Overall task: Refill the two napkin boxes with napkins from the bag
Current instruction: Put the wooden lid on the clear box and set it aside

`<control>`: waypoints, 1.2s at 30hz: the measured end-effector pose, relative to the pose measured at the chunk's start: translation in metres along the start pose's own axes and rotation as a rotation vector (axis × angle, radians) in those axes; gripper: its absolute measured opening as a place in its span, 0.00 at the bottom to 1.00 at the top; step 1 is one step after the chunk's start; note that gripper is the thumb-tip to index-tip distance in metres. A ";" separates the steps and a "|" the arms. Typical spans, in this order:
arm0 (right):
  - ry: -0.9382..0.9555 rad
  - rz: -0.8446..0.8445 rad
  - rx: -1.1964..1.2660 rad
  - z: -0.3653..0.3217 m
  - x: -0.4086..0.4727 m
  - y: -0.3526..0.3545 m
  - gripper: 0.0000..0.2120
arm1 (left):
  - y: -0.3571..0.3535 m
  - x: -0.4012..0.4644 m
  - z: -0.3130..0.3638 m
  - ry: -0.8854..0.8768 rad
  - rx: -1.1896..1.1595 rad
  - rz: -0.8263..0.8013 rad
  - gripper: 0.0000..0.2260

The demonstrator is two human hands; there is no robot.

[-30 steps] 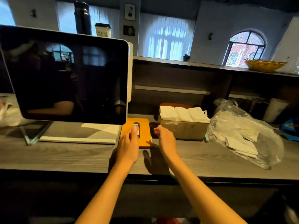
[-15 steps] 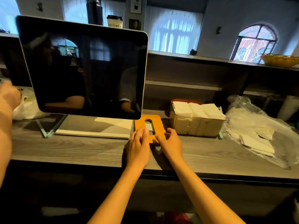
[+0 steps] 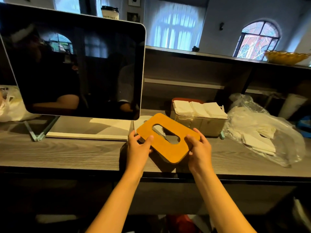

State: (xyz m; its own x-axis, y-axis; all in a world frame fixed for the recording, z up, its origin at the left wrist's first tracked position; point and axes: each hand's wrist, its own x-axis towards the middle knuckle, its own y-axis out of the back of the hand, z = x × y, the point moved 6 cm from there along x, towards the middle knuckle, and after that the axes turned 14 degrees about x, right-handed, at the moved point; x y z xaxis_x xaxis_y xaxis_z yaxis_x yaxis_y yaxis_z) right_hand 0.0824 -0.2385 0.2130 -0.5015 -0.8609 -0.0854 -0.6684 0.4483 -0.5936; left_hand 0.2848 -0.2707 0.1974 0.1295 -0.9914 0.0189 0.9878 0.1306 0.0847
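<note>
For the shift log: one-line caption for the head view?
Both hands, left hand and right hand, grip the orange slotted lid beside the filled napkin box.

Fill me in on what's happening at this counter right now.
A person is holding an orange slotted lid with both hands, the left hand on its left edge and the right hand on its right edge, tilted above the wooden counter. Behind it a clear napkin box is piled full of white napkins. The plastic bag of napkins lies to the right.
</note>
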 end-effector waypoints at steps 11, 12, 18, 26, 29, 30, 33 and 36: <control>-0.027 -0.177 -0.049 -0.080 0.005 0.033 0.07 | -0.038 0.011 0.019 -0.035 0.047 -0.210 0.21; -0.021 -0.188 -0.045 -0.084 0.007 0.036 0.08 | -0.044 0.010 0.024 -0.067 0.080 -0.256 0.20; 0.062 -0.177 -0.239 -0.105 0.025 0.049 0.15 | -0.068 0.008 0.047 -0.119 -0.033 -0.196 0.23; 0.420 -0.103 -0.593 -0.143 0.066 0.031 0.26 | -0.101 0.032 0.106 -0.272 0.185 -0.131 0.22; 0.412 -0.111 -0.647 -0.160 0.097 0.014 0.16 | -0.119 0.054 0.131 -0.284 0.294 -0.117 0.23; 0.398 -0.103 -0.664 -0.164 0.109 0.008 0.13 | -0.125 0.062 0.138 -0.272 0.329 -0.108 0.24; 0.317 -0.071 -0.697 -0.172 0.143 -0.002 0.08 | -0.148 0.095 0.147 -0.210 0.399 -0.130 0.31; 0.228 -0.059 -0.740 -0.173 0.164 -0.005 0.15 | -0.171 0.146 0.130 -0.115 0.459 -0.138 0.43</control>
State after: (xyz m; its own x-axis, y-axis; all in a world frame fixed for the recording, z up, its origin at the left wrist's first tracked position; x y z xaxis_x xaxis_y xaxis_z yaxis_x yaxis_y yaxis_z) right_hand -0.0912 -0.3409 0.3403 -0.5007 -0.8536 0.1438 -0.8502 0.5161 0.1035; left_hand 0.1232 -0.4368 0.3152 -0.0363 -0.9958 0.0846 0.8517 0.0135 0.5238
